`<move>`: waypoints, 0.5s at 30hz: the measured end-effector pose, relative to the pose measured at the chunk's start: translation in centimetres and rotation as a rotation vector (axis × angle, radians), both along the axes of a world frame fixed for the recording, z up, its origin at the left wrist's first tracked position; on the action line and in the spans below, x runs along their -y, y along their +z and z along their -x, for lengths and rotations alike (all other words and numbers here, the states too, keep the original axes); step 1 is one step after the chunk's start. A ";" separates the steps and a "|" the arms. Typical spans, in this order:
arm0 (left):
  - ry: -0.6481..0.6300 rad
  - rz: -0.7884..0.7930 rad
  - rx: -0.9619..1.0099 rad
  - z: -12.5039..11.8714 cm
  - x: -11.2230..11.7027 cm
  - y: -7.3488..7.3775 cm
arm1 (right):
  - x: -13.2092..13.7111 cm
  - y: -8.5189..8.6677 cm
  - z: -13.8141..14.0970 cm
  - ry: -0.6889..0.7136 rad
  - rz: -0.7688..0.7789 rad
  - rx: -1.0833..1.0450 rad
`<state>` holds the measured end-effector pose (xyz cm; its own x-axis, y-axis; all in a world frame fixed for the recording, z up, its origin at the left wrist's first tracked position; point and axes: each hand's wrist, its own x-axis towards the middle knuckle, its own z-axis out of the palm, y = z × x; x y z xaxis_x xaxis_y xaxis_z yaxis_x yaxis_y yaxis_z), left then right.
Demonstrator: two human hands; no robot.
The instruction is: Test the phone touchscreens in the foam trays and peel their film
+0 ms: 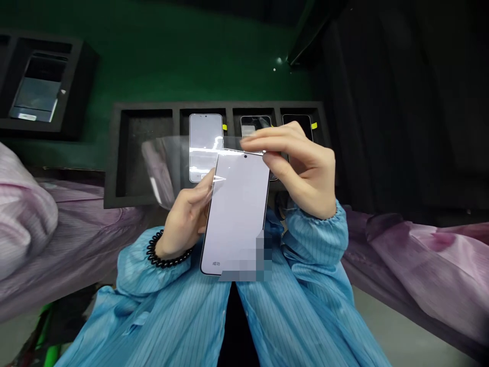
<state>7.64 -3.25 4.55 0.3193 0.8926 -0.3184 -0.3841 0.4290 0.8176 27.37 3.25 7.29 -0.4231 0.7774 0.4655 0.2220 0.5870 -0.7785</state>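
A lit smartphone [239, 209] is held before a person in blue sleeves, its lower right corner pixelated. The left hand [185, 219] grips its left edge, fingers mostly hidden. The right hand [307, 165] bends around the top right corner; whether it pinches the blurred clear film [173, 153] cannot be told. Beyond, it partly covers two phones [263, 122] in a black tray [111, 176].

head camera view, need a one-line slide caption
Left hand holding a lit phone, right hand and clear film at its top edge, before a tray of phones.
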 end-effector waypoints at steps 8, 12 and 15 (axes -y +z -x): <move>-0.059 0.106 0.116 0.5 -0.3 -0.6 | 0.4 -1.8 0.5 0.022 0.008 -0.469; -0.055 0.089 0.070 0.5 -0.3 -0.6 | 0.3 -2.1 -0.1 0.154 -0.079 -0.460; -0.061 0.100 0.050 0.4 -0.3 -0.7 | 0.7 -2.2 -0.5 0.151 -0.074 -0.360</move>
